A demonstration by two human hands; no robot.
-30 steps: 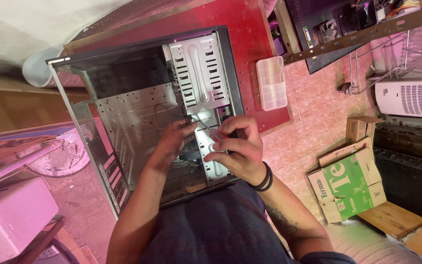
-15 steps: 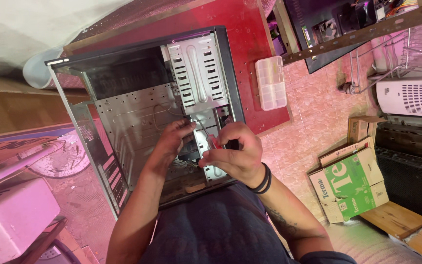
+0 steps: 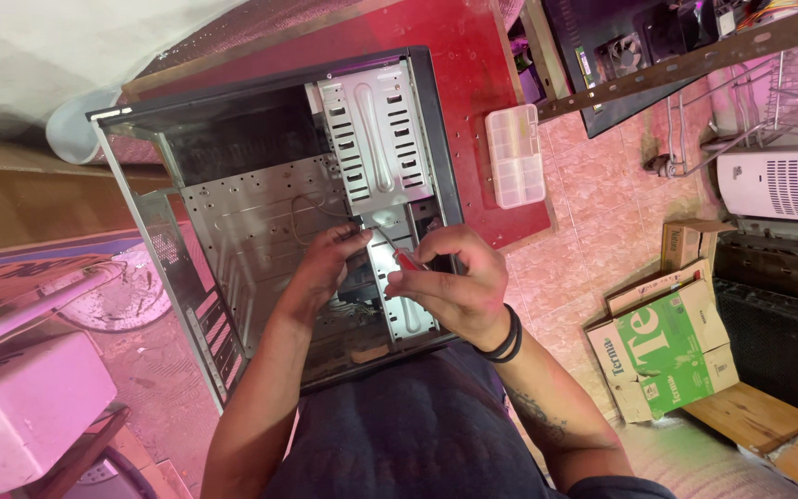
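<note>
At frame centre a red-handled screwdriver [image 3: 405,260] is pinched in the right hand [image 3: 459,286], shaft angled up-left toward the left hand [image 3: 325,263], whose fingers are curled together inside the open computer case [image 3: 233,222].

Computer case [image 3: 233,231]: bare grey metal inside, black frame, with a silver slotted drive cage [image 3: 376,139].
Tool in my right hand [image 3: 454,286]: red handle [image 3: 405,260], thin silver shaft.
My wristbands [image 3: 506,338]: black.
Table top [image 3: 454,55]: deep red.
Compartment box [image 3: 516,155]: clear, whitish plastic.
Cardboard box [image 3: 667,351]: brown with a green panel and white lettering.
Floor tiles [image 3: 602,194]: pinkish terracotta, mottled.
My shirt [image 3: 408,434]: dark navy.
</note>
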